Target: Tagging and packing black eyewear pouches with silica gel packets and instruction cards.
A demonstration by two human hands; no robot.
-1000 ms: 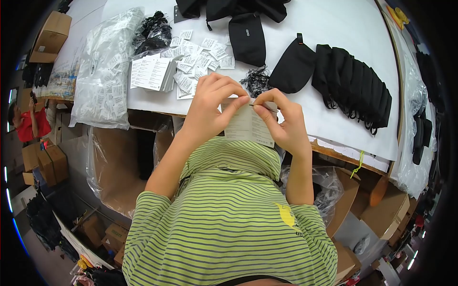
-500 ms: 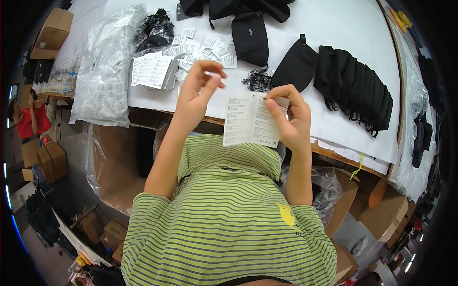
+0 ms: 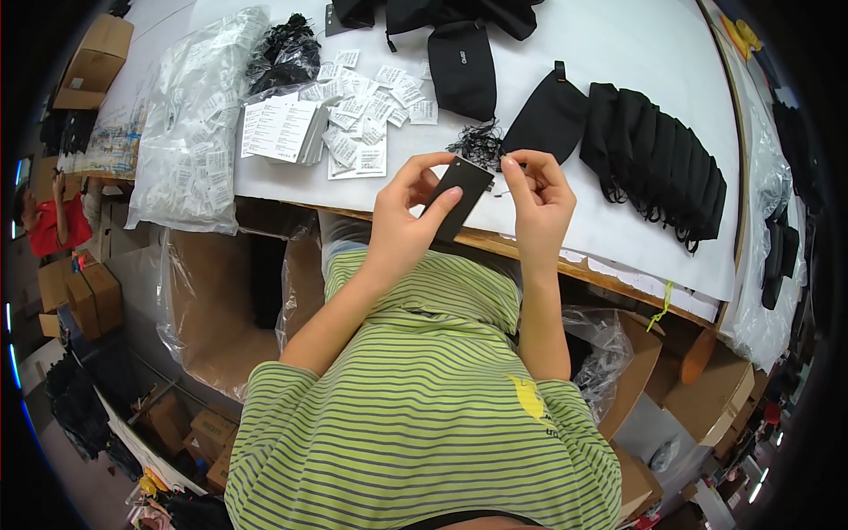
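Observation:
My left hand (image 3: 411, 208) is closed on a folded black hang tag (image 3: 465, 187), with the thumb across its dark face and a small hole at its top. To the right of it, my right hand (image 3: 541, 190) pinches thumb and forefinger together. A thin, dark strand shows at those fingertips, seemingly a black string. Just beyond both hands lies a tangled heap of black strings (image 3: 477, 144). A flat black pouch (image 3: 546, 115) lies behind the right hand, and another black pouch (image 3: 463, 71) with a small light print is farther back.
On the white table (image 3: 618, 53), a stack of white printed cards (image 3: 281, 131) stands left, beside scattered small white labels (image 3: 358, 110). A clear bag of labels (image 3: 190, 132) lies farther left. Overlapping black pouches (image 3: 658, 163) form a row at right. Cardboard boxes (image 3: 208, 300) stand below the edge.
The white printed card, spread open in my right hand before, is now folded with its black side showing in my left hand. My left hand has moved right and down to it.

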